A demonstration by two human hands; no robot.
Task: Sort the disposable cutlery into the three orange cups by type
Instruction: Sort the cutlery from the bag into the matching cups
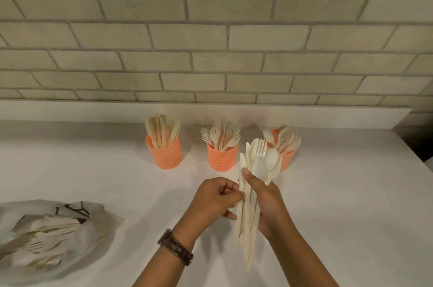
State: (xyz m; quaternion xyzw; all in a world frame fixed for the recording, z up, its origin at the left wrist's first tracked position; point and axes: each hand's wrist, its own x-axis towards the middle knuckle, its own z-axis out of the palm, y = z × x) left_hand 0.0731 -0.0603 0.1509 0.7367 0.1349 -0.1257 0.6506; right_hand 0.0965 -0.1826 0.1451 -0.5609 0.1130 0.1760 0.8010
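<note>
1. Right hand (266, 202): raised above the bench (339, 193), forearm entering from the lower right. The fingers are wrapped round a bundle of cutlery (246, 208), with the thumb pressed on its front face just below the spoon bowls. The hand is clamped on the bundle.

2. Bundle of cutlery: held near upright in front of the person, leaning slightly to the right. Heads point up and handles hang below the hand. Spoons, fork tines and a blade tip show at the top. It is off the bench, in front of the right cup.

3. Left hand (215, 197): forearm entering from the lower centre, wrist bent towards the right hand. The fingers are curled, and thumb and forefinger pinch the left edge of the bundle. Which piece they hold cannot be told. A dark wristwatch (175, 247) sits on this wrist.

4. 3 orange cups stand in a row on the bench near the brick wall (210, 28):
   - The left cup (164, 155) holds knives.
   - The middle cup (222, 157) holds forks.
   - The right cup (287, 157) holds spoons and is partly hidden by the bundle.

5. A crumpled translucent bag (98, 218) lies on the bench at the lower left, with more cutlery inside.
</note>
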